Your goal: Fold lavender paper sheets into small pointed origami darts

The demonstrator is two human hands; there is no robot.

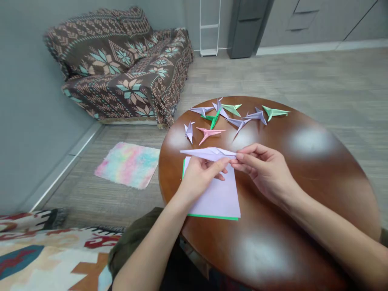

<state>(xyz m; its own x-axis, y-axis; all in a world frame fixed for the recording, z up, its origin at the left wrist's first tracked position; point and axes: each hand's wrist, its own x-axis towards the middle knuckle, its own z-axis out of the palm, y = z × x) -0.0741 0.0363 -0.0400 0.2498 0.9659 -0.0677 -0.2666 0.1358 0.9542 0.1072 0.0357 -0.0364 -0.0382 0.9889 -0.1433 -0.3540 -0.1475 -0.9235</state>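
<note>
A long, thin folded lilac paper [209,152] is held level above the near-left part of the round table, its pointed end to the left. My left hand [202,173] grips its underside near the middle, thumb toward the right. The right end is pinched between the fingertips of my right hand [260,163]. Below my hands lies a stack of lilac sheets [216,198], with green paper showing at its left and lower edges.
Several folded paper figures lie at the table's far side, among them a pink one [209,133], a dark green one [214,119] and a light green one [275,112]. The brown table [303,178] has a rounded edge. Beyond stands a covered sofa [127,76].
</note>
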